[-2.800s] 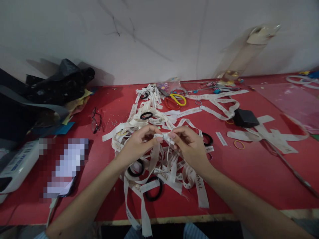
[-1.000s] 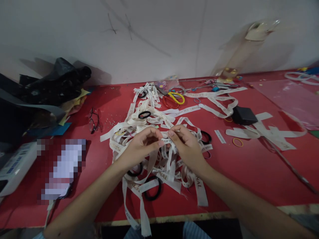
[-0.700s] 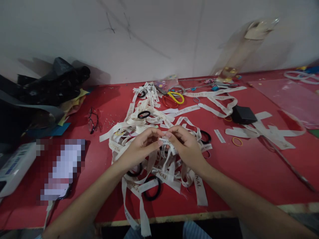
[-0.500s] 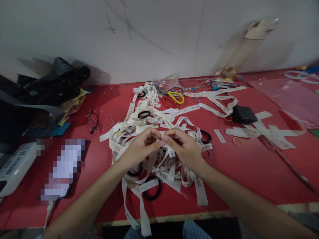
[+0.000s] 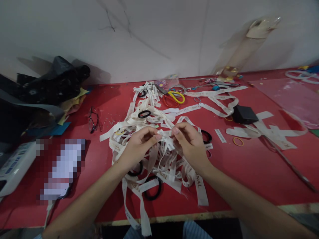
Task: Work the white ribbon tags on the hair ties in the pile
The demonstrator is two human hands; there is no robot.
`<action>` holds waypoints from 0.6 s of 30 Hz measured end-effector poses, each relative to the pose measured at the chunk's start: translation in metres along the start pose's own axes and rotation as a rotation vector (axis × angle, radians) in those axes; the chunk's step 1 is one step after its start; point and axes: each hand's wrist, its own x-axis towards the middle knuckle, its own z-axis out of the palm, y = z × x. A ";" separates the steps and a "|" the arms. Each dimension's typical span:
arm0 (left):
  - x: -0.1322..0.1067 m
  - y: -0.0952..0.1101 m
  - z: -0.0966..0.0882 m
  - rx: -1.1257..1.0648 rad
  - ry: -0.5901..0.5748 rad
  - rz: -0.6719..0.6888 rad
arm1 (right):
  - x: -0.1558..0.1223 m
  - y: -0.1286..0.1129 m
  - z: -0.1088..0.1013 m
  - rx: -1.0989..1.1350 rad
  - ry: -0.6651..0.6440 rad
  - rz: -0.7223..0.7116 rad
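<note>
A small bow of white printed ribbon [image 5: 167, 141] is between my two hands, above a tangled pile of similar ribbon strips [image 5: 169, 176]. My left hand [image 5: 144, 141] pinches the bow's left side between thumb and fingertips. On the other side, my right hand [image 5: 190, 141] pinches its right part, thumb against forefinger. A thin white tail hangs down from the bow. Among the ribbons lie black hair ties, one large black ring [image 5: 152, 188] near the front and another [image 5: 144, 114] behind my hands.
Scissors with red and yellow handles [image 5: 176, 97] lie behind the pile. Glasses [image 5: 93, 120] and a phone [image 5: 66, 169] are at left. A black block [image 5: 245, 114], a yellow rubber band [image 5: 238, 141] and a metal rod [image 5: 289, 162] lie at right. A bottle [image 5: 245, 49] leans by the wall.
My hands have moved slightly apart, the right one shifting right. The ribbon bow, mostly covered by my fingers before, now shows between them.
</note>
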 end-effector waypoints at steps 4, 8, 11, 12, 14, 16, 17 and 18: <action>-0.001 -0.001 -0.001 -0.127 0.088 -0.029 | -0.003 -0.001 -0.002 -0.003 -0.047 -0.056; -0.001 0.001 0.000 -0.121 0.113 0.021 | -0.005 -0.003 -0.003 -0.089 -0.075 -0.247; -0.001 0.002 0.001 -0.112 0.125 0.045 | -0.005 -0.003 -0.001 -0.146 -0.057 -0.301; -0.001 0.002 0.001 -0.116 0.129 0.047 | -0.005 -0.003 -0.001 -0.159 -0.059 -0.288; -0.002 0.001 0.002 -0.127 0.136 0.048 | -0.004 -0.003 0.000 -0.177 -0.060 -0.257; -0.002 0.000 0.002 -0.128 0.141 0.048 | -0.004 -0.003 0.000 -0.176 -0.058 -0.241; -0.002 0.000 0.002 -0.124 0.140 0.048 | -0.004 -0.002 0.000 -0.167 -0.059 -0.233; -0.001 -0.001 0.001 -0.124 0.136 0.045 | -0.004 -0.002 0.000 -0.152 -0.056 -0.223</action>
